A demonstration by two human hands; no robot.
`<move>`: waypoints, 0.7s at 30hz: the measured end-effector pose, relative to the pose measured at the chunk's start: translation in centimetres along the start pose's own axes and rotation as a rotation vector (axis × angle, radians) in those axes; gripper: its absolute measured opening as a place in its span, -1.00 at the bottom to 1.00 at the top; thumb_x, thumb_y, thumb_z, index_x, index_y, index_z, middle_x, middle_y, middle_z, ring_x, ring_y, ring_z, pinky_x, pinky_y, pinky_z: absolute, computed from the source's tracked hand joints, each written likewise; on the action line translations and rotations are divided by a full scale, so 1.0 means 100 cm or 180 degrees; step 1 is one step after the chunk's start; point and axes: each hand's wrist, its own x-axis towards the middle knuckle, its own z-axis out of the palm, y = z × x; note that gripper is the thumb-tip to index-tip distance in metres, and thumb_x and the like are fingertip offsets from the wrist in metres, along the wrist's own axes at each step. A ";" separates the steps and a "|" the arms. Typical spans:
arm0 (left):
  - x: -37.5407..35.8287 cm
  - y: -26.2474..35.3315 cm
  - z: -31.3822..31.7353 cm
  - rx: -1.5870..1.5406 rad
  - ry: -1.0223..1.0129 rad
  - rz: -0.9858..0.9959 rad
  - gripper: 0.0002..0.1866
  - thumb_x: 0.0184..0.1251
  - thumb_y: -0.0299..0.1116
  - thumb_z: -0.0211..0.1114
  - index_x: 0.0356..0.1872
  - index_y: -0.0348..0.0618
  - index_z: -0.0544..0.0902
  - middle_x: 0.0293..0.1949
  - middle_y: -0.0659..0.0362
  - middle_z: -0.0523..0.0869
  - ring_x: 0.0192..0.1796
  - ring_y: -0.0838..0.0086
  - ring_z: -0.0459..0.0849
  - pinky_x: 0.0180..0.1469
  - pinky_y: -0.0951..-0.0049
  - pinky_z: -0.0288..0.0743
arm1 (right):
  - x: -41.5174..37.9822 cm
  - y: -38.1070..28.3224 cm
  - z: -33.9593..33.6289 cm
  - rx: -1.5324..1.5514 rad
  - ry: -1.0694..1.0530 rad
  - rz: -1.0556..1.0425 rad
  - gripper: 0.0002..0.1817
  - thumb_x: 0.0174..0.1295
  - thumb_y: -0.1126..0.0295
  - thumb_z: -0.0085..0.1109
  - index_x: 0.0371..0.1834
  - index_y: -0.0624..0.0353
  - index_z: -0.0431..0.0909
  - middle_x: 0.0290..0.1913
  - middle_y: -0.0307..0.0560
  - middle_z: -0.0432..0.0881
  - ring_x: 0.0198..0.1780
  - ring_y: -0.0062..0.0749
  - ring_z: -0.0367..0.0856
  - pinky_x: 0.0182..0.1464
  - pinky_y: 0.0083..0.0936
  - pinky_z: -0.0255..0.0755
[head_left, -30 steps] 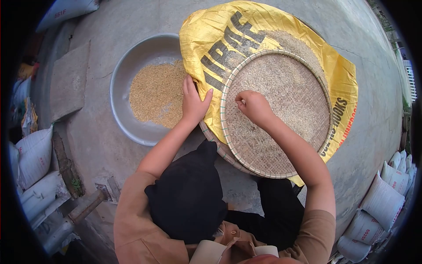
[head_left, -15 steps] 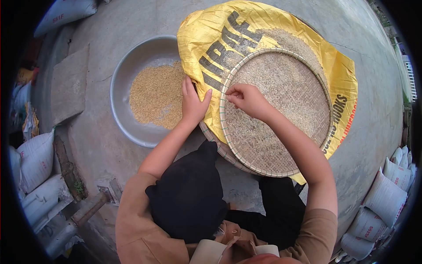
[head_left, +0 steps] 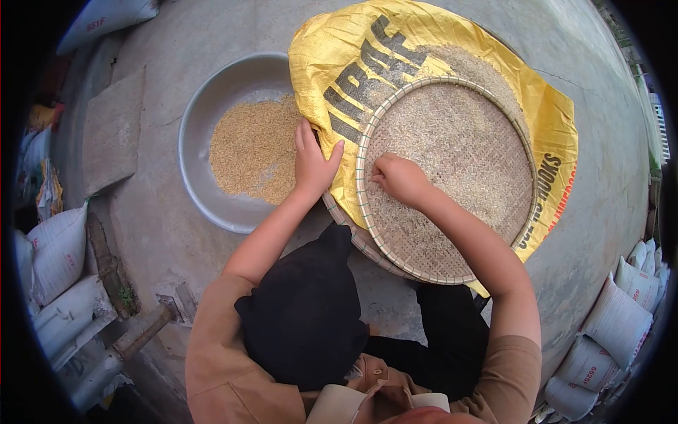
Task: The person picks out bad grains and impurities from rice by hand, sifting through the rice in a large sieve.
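Note:
A round woven bamboo tray (head_left: 487,185) holds a thin spread of pale, husked-looking grain (head_left: 452,134). My right hand (head_left: 401,179) is over its left side, fingers curled into a pinch; whatever lies between the fingertips is too small to make out. Beneath is a yellow printed sack (head_left: 316,71), draped over a second, larger bamboo tray (head_left: 367,249) that is mostly hidden. My left hand (head_left: 316,164) rests at the sack's left edge, fingers stretched forward and thumb apart. Beside it stands a wide metal basin (head_left: 201,189) with golden unhusked grain (head_left: 251,145).
More pale grain (head_left: 473,65) lies on the sack behind the tray. White filled sacks (head_left: 618,318) are stacked at the right, others (head_left: 60,247) at the left. A concrete slab (head_left: 111,131) lies left of the basin on the concrete floor (head_left: 159,92).
My right hand has moved from the tray's left rim slightly inward and toward me, its fingers more curled. My left hand stays at the sack's edge.

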 end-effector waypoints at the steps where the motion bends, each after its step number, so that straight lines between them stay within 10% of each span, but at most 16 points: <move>1: 0.000 0.001 0.000 0.0007 0.0000 -0.0009 -0.10 0.15 -0.12 0.28 0.34 -0.41 -0.02 0.31 -0.28 0.09 0.33 -0.11 0.19 0.30 0.13 0.19 | 0.000 0.000 0.000 -0.0038 0.0158 -0.0061 -0.87 0.10 0.34 0.19 -0.38 0.14 0.50 -0.34 -0.06 0.53 -0.25 -0.12 0.57 -0.22 -0.28 0.46; 5: -0.001 0.003 -0.001 -0.0073 0.0056 0.0015 -0.12 0.17 -0.15 0.29 0.33 -0.45 -0.01 0.28 -0.29 0.13 0.34 -0.10 0.16 0.34 0.13 0.11 | 0.015 -0.036 -0.033 0.0029 0.0517 0.0177 -0.90 0.17 0.42 0.12 -0.30 0.19 0.50 -0.29 -0.06 0.58 -0.27 -0.20 0.61 -0.24 -0.36 0.48; 7: -0.001 0.006 -0.003 -0.0219 -0.0007 0.0003 -0.12 0.18 -0.15 0.29 0.33 -0.45 -0.01 0.28 -0.29 0.13 0.34 -0.10 0.16 0.34 0.13 0.10 | 0.026 -0.065 -0.061 0.2394 -0.0039 0.0548 -0.83 0.29 0.44 0.03 -0.10 0.22 0.50 -0.18 -0.11 0.63 -0.36 -0.44 0.61 -0.30 -0.52 0.46; 10: 0.001 0.004 -0.003 -0.0245 -0.0044 0.0074 -0.11 0.18 -0.15 0.28 0.35 -0.41 -0.03 0.29 -0.28 0.12 0.33 -0.10 0.17 0.33 0.13 0.13 | 0.020 -0.089 -0.092 0.3100 -0.0389 -0.0080 -0.70 0.34 0.44 -0.03 0.10 0.27 0.42 -0.10 -0.07 0.64 -0.34 -0.57 0.61 -0.32 -0.62 0.45; 21: 0.000 -0.001 0.002 -0.0086 0.0067 0.0086 -0.11 0.16 -0.18 0.30 0.36 -0.35 -0.04 0.31 -0.24 0.09 0.33 -0.09 0.18 0.32 0.13 0.15 | -0.027 0.009 -0.031 0.0540 -0.0159 0.0187 -0.91 0.08 0.45 0.18 -0.35 0.18 0.56 -0.31 -0.04 0.57 -0.25 -0.16 0.58 -0.16 -0.32 0.46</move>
